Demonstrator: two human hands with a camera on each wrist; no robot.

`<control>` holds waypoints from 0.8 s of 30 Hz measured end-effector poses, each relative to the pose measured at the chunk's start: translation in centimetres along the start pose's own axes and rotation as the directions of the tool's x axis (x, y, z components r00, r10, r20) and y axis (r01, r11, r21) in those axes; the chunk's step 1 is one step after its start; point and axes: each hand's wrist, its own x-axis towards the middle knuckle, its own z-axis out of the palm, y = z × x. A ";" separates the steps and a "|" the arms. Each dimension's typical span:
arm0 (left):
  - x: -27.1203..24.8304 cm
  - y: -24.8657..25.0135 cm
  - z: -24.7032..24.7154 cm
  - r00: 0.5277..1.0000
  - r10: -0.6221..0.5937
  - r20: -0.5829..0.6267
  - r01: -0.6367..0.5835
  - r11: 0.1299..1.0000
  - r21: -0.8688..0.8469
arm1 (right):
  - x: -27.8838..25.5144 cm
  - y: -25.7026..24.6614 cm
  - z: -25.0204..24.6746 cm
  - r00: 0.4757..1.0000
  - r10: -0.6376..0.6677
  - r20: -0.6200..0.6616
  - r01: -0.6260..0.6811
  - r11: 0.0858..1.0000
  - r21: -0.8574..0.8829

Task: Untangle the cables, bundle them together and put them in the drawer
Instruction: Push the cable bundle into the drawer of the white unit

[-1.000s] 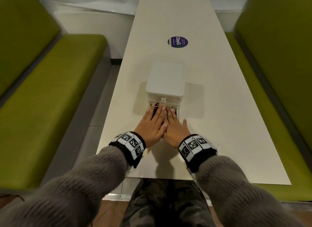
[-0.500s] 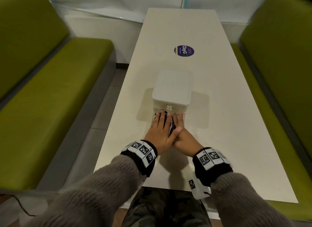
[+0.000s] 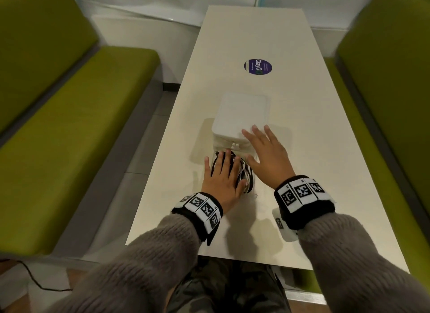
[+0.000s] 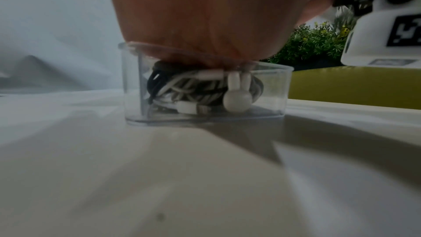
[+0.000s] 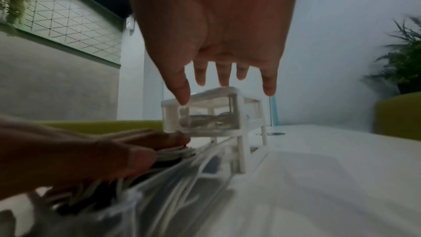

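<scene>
A bundle of black and white cables [image 3: 244, 175] [image 4: 196, 87] lies in a clear drawer [image 4: 271, 95] [image 5: 182, 186]. The drawer is pulled out toward me from a small white drawer unit [image 3: 242, 112] [image 5: 212, 113]. My left hand [image 3: 222, 171] lies flat on the bundle with straight fingers, the palm [image 4: 205, 15] pressing it down to the drawer's rim. My right hand [image 3: 264, 150] [image 5: 225, 60] hovers with spread, straight fingers over the unit's front right corner and holds nothing. A white rabbit-shaped knob [image 4: 237, 96] sits on the drawer's front.
The unit stands mid-way along a long white table [image 3: 314, 149] with a round purple sticker [image 3: 257, 67] beyond it. Green benches [image 3: 69, 126] [image 3: 391, 79] flank both long sides. The table's near edge is just behind my wrists.
My right hand has lifted off the cables and moved forward and right, above the unit's top. My left hand stays pressing on the bundle in the drawer.
</scene>
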 end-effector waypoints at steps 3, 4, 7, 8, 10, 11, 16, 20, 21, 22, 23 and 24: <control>0.4 0.1 0.0 1.000 -0.021 0.008 0.021 1.000 0.013 | 0.1 -0.3 1.3 0.996 0.004 -0.086 -0.001 0.999 0.032; 0.4 0.2 0.0 1.000 -0.023 0.001 0.023 1.000 0.010 | 0.2 -0.4 1.5 0.995 0.016 -0.102 -0.013 1.000 0.027; 0.5 0.2 -0.1 1.000 -0.017 -0.018 0.017 1.000 -0.005 | 0.3 -0.5 1.6 0.994 0.034 -0.106 -0.032 0.999 0.018; 0.5 0.2 -0.2 1.000 -0.011 -0.019 0.010 1.000 -0.007 | 0.3 -0.4 1.6 0.994 0.034 -0.105 -0.032 0.999 0.013; 0.4 0.1 -0.3 1.000 0.004 -0.022 -0.004 1.000 -0.015 | 0.4 -0.3 1.5 0.994 0.035 -0.103 -0.036 0.999 -0.001; 0.4 0.1 -0.3 1.000 0.008 -0.028 -0.009 1.000 -0.030 | 0.4 -0.4 1.4 0.994 0.040 -0.105 -0.041 0.999 -0.007; 0.7 -0.3 -0.3 1.000 -0.009 0.021 0.010 0.999 -0.032 | 1.0 -1.3 1.2 0.987 0.061 -0.147 -0.062 0.998 -0.003; 1.3 -0.8 -0.8 0.997 -0.040 0.067 0.041 0.999 -0.015 | 1.0 -1.4 1.4 0.992 0.069 -0.104 -0.075 0.996 -0.055; 1.4 -0.9 -0.9 0.996 -0.044 0.079 0.046 0.999 -0.017 | 0.9 -1.4 1.6 0.992 0.080 -0.096 -0.087 0.994 -0.071; 1.4 -1.0 -1.1 0.995 -0.046 0.086 0.048 0.999 -0.017 | 0.9 -1.5 1.8 0.991 0.092 -0.096 -0.100 0.992 -0.080; 1.4 -1.1 -1.2 0.995 -0.045 0.087 0.047 0.999 -0.020 | 1.0 -1.6 1.9 0.989 0.101 -0.105 -0.110 0.990 -0.087; 1.4 -1.1 -1.4 0.995 -0.041 0.090 0.044 0.998 -0.033 | 1.0 -1.7 2.2 0.988 0.107 -0.116 -0.118 0.989 -0.093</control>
